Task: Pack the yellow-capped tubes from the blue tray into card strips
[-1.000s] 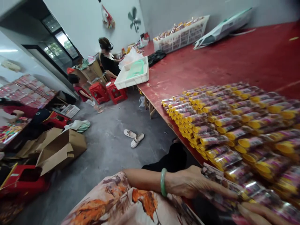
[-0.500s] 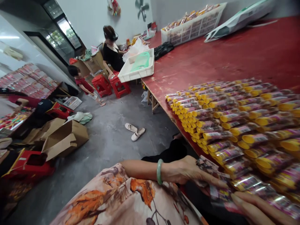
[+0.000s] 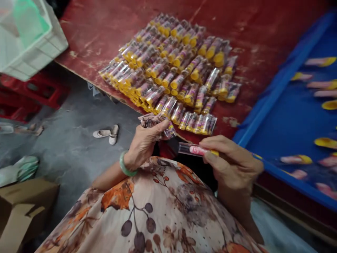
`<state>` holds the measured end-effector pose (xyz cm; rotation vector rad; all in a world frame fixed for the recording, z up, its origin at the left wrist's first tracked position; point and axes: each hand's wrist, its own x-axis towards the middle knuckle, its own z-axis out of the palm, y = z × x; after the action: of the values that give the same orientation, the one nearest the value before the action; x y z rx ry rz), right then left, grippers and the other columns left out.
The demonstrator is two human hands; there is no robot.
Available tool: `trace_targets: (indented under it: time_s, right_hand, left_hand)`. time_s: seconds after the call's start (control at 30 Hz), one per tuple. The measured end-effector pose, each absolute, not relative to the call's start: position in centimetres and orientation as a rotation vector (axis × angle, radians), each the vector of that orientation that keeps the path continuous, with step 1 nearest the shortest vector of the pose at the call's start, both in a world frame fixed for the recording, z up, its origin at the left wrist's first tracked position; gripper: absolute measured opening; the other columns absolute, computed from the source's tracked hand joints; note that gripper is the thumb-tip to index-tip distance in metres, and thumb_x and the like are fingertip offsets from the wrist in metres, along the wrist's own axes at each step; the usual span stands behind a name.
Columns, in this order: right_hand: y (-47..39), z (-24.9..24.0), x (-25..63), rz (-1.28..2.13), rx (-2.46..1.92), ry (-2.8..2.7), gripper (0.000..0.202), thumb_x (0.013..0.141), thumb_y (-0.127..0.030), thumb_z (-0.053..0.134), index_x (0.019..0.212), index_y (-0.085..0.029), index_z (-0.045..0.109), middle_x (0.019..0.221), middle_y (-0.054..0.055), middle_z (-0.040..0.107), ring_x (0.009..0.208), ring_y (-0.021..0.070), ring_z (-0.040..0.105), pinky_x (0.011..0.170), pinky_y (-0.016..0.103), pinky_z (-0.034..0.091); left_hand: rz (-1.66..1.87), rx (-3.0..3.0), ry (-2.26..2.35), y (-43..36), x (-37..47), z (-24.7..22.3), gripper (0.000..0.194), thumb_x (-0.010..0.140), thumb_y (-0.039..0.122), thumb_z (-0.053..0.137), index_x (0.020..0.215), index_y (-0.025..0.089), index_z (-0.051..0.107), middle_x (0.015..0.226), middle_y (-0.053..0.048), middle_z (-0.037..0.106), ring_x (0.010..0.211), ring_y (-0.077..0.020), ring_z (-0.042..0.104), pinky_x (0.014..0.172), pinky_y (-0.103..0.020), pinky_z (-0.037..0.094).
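My left hand [image 3: 143, 142], with a green bangle at its wrist, is closed on a bunch of printed clear plastic wrappers [image 3: 155, 122] at the table's edge. In my right hand [image 3: 229, 158], thumb and fingers pinch the yellow end of a clear tube [image 3: 195, 149] with pink contents. The tube lies nearly level and points toward my left hand, apart from the wrappers. Just beyond both hands, stacked wrapped tubes [image 3: 168, 66] with yellow ends cover part of the red table [image 3: 258, 31].
On the right a blue tray [image 3: 268, 130] holds several loose tubes with yellow ends [image 3: 296, 159]. A white crate [image 3: 50, 49] juts over the table's left end, above red stools [image 3: 39, 91]. White shoes [image 3: 113, 134] and a cardboard box [image 3: 28, 200] are on the floor.
The view has swung right and down, bringing the blue tray in. My hands have moved apart, and a clear tube now shows in my right hand. My left hand still holds wrappers.
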<state>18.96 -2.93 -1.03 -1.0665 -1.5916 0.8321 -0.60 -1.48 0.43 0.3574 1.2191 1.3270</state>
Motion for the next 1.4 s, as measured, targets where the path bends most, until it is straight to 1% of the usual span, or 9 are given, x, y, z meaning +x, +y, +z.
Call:
trace_targets:
  time_s: [0.1, 0.27, 0.43, 0.67, 0.87, 1.03, 1.2, 1.3, 1.4]
  right_hand:
    - [-3.2, -1.0, 18.5, 0.807, -0.974, -1.569, 0.021, 0.083, -0.013, 0.070, 0.099, -0.026, 0.074, 0.089, 0.002, 0.073, 0.078, 0.0180, 0.069, 0.066, 0.032, 0.057]
    - [-2.5, -1.8, 17.6, 0.480, -0.923, -1.635, 0.031, 0.082, -0.009, 0.069, 0.108, -0.027, 0.072, 0.093, 0.003, 0.073, 0.078, 0.0177, 0.070, 0.060, 0.030, 0.057]
    - [-2.9, -3.1, 17.1, 0.166, -0.969, -1.769, 0.037, 0.083, -0.015, 0.073, 0.117, -0.027, 0.067, 0.098, 0.004, 0.073, 0.079, 0.0174, 0.072, 0.062, 0.028, 0.060]
    - [-3.4, -4.1, 15.8, -0.048, -0.974, -1.823, 0.035, 0.082, -0.019, 0.076, 0.115, -0.022, 0.062, 0.094, 0.005, 0.075, 0.077, 0.0162, 0.073, 0.064, 0.025, 0.061]
    - [-3.2, -4.7, 15.4, 0.005, -0.927, -1.776, 0.043, 0.082, -0.027, 0.078, 0.118, -0.024, 0.056, 0.098, 0.004, 0.075, 0.082, 0.0171, 0.075, 0.068, 0.025, 0.061]
    - [-2.6, -4.5, 15.1, 0.106, -0.924, -1.793, 0.038, 0.085, -0.027, 0.076, 0.117, -0.025, 0.056, 0.103, 0.005, 0.071, 0.092, 0.0165, 0.071, 0.074, 0.025, 0.059]
    - [-1.6, -4.2, 16.4, 0.556, -0.820, -1.783, 0.037, 0.083, -0.035, 0.076, 0.114, -0.024, 0.060, 0.108, 0.006, 0.067, 0.092, 0.0179, 0.069, 0.074, 0.030, 0.060]
    - [-1.7, -4.3, 17.4, 0.760, -0.780, -1.713, 0.034, 0.086, -0.027, 0.070, 0.118, -0.023, 0.063, 0.114, 0.008, 0.066, 0.086, 0.0174, 0.068, 0.066, 0.030, 0.060]
    - [-2.2, -4.1, 17.5, 0.612, -0.805, -1.669, 0.027, 0.086, -0.018, 0.064, 0.112, -0.024, 0.067, 0.106, 0.006, 0.070, 0.089, 0.0193, 0.069, 0.072, 0.035, 0.060]
  left_hand:
    - [1.256, 0.334, 1.229, -1.4, 0.2, 0.1, 0.037, 0.063, 0.033, 0.090, 0.090, 0.014, 0.074, 0.086, -0.003, 0.075, 0.068, -0.0136, 0.066, 0.063, -0.026, 0.053]
    - [1.194, 0.301, 1.202, -1.1, 0.3, 0.0, 0.041, 0.064, 0.035, 0.089, 0.096, 0.015, 0.073, 0.089, -0.004, 0.074, 0.067, -0.0137, 0.066, 0.061, -0.026, 0.055]
    - [1.211, 0.290, 1.189, -1.3, 0.1, -0.1, 0.039, 0.067, 0.034, 0.088, 0.098, 0.016, 0.072, 0.094, -0.003, 0.074, 0.070, -0.0133, 0.066, 0.063, -0.026, 0.057]
    - [1.264, 0.336, 1.152, -2.1, 0.2, -0.6, 0.039, 0.071, 0.041, 0.084, 0.098, 0.017, 0.072, 0.095, -0.003, 0.074, 0.076, -0.0138, 0.067, 0.073, -0.028, 0.057]
    - [1.219, 0.331, 1.142, -2.4, 0.3, -0.4, 0.037, 0.062, 0.032, 0.091, 0.089, 0.015, 0.073, 0.083, -0.001, 0.073, 0.070, -0.0124, 0.065, 0.073, -0.027, 0.055]
    - [1.158, 0.341, 1.088, -2.7, 0.8, -0.2, 0.033, 0.059, 0.026, 0.092, 0.086, 0.014, 0.075, 0.082, -0.002, 0.074, 0.070, -0.0120, 0.066, 0.069, -0.024, 0.054]
    - [1.139, 0.337, 1.062, -2.5, 0.8, -0.2, 0.030, 0.061, 0.025, 0.091, 0.084, 0.015, 0.075, 0.078, -0.001, 0.074, 0.068, -0.0114, 0.066, 0.068, -0.023, 0.054]
    - [1.086, 0.357, 1.039, -2.6, 0.8, -0.4, 0.033, 0.060, 0.029, 0.092, 0.086, 0.016, 0.076, 0.081, -0.002, 0.075, 0.071, -0.0144, 0.068, 0.075, -0.029, 0.056]
    - [1.046, 0.396, 1.033, -2.7, 1.1, -0.5, 0.038, 0.057, 0.033, 0.093, 0.086, 0.016, 0.076, 0.081, -0.003, 0.075, 0.071, -0.0161, 0.068, 0.076, -0.031, 0.056]
